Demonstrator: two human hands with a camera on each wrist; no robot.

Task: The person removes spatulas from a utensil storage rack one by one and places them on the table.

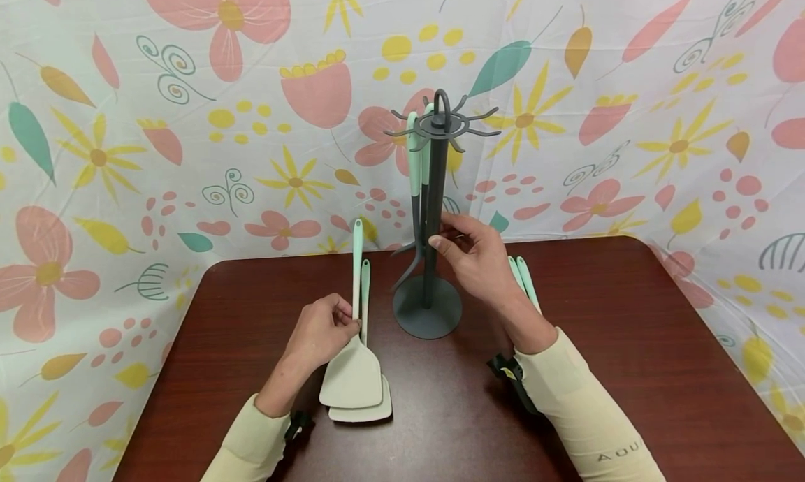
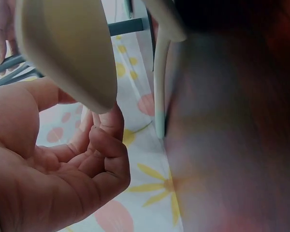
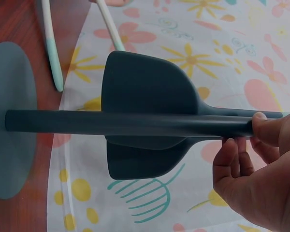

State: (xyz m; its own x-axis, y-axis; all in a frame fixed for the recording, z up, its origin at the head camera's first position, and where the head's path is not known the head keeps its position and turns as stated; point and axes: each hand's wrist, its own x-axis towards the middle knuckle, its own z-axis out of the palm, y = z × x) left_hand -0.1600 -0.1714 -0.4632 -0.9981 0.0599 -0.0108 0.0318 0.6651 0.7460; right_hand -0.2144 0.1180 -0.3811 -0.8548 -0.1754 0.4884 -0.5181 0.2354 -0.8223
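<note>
A dark grey rack point(image 1: 434, 209) with a round base and hooks on top stands on the table; two dark utensils with mint handles point(image 1: 414, 154) hang on its left side. My right hand point(image 1: 481, 262) pinches the rack's pole point(image 3: 135, 124), with the dark spatula heads point(image 3: 150, 82) beside it. To the left, my left hand point(image 1: 321, 328) pinches the handle of a cream spatula point(image 1: 353, 381) at its neck, above a second cream spatula point(image 1: 367, 415). In the left wrist view, my left hand's fingers point(image 2: 108, 150) curl by the cream head point(image 2: 70, 48).
More mint handles point(image 1: 525, 279) show behind my right forearm, their other ends hidden. The dark red table point(image 1: 629, 314) has its back edge against a flowered cloth point(image 1: 585, 154).
</note>
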